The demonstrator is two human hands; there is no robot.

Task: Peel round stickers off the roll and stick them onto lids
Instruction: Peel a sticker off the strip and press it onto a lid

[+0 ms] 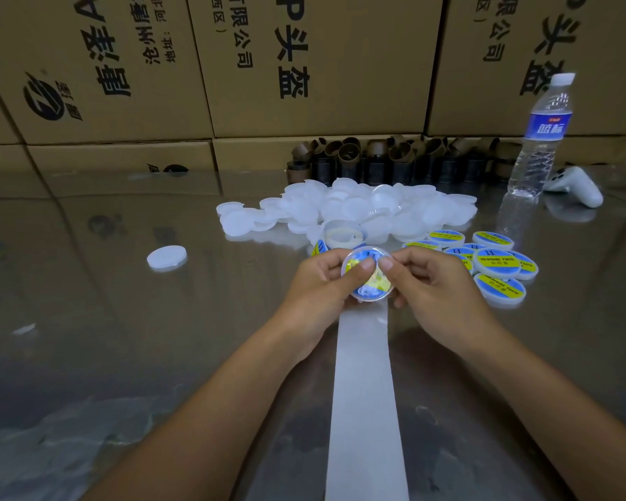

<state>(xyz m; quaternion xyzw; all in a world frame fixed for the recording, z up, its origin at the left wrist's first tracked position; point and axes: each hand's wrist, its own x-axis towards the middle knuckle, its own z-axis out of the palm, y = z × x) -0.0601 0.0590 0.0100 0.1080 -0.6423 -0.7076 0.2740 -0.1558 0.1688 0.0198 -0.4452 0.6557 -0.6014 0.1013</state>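
Observation:
Both hands hold one white round lid above the table, a blue and yellow round sticker on its top face. My left hand grips the lid from the left, thumb pressing on the sticker. My right hand grips it from the right, thumb also on the sticker. The sticker roll sits just behind the hands. Its bare white backing strip runs from under the lid toward me. A heap of plain white lids lies beyond. Several stickered lids are piled at the right.
A single white lid lies alone at the left. A water bottle and a white controller stand at the back right. Brown cardboard roll cores line the wall of cardboard boxes. The glossy tabletop reflects the boxes.

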